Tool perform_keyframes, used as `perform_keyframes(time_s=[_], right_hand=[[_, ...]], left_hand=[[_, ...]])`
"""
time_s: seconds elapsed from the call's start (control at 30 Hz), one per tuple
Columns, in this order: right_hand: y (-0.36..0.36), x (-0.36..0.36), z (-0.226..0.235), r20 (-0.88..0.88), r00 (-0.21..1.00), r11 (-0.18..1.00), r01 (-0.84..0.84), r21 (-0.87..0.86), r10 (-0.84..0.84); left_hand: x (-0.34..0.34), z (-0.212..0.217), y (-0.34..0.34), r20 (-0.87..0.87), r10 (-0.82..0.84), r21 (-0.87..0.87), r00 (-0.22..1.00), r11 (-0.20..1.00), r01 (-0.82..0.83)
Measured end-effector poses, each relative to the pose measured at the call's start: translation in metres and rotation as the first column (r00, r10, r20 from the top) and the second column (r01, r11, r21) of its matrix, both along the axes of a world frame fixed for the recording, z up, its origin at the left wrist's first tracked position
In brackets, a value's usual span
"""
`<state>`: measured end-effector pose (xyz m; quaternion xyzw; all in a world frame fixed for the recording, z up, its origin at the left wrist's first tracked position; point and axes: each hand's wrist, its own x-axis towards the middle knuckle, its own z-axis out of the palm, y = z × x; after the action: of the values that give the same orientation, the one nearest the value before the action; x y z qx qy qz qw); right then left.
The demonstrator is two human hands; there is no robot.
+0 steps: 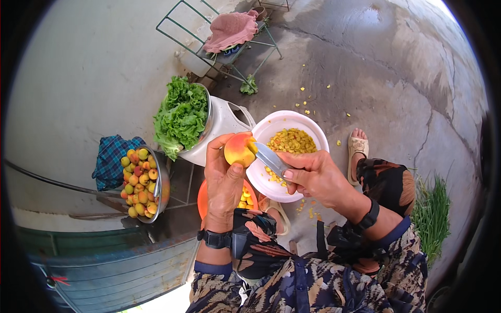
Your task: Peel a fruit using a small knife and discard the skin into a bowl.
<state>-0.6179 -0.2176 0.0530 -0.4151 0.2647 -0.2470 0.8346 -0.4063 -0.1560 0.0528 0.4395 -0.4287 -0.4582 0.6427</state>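
Note:
My left hand (223,180) is wrapped round a yellow and red peach (239,150), fingers behind it and thumb at its lower side. In my right hand (318,180) is a knife (271,158), gripped near the handle, which the fingers mostly hide. The blade's tip is at the peach's right side, where a cut flap of yellow flesh shows. Beneath both hands stands a white basin (314,128) holding many small yellow-orange pieces (292,141). Partly hidden behind my left wrist is an orange bowl (202,201) with larger yellow pieces in it.
A metal bowl (165,182) of whole peaches stands at the left by a blue checked cloth (112,161). Leafy lettuce (182,112) fills another bowl on a white stool (224,122). A green-framed chair (229,55) bears a pink hat (232,30). Green stalks (432,219) lie at the right.

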Motion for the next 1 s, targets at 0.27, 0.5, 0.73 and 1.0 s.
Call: perform_keyframes(time_s=[0.27, 0.5, 0.73, 1.0], right_hand=[[0.003, -0.002, -0.016, -0.088, 0.936, 0.674, 0.178, -0.717, -0.34], [0.005, -0.004, -0.005, -0.045, 0.966, 0.77, 0.174, -0.614, -0.254], [0.003, -0.009, -0.006, -0.024, 0.993, 0.927, 0.102, -0.361, -0.118], [0.001, -0.016, 0.008, 0.023, 0.996, 0.982, -0.085, 0.17, 0.082]], left_hand=[[0.001, 0.001, -0.001, -0.248, -0.078, 0.131, 0.966, 0.985, 0.113], [0.001, -0.003, -0.002, -0.003, -0.034, -0.077, 0.999, 0.996, 0.034], [-0.003, -0.007, -0.004, 0.049, 0.013, -0.174, 0.999, 0.985, -0.004], [-0.002, -0.008, -0.004, 0.236, 0.095, -0.317, 0.967, 0.948, -0.016]])
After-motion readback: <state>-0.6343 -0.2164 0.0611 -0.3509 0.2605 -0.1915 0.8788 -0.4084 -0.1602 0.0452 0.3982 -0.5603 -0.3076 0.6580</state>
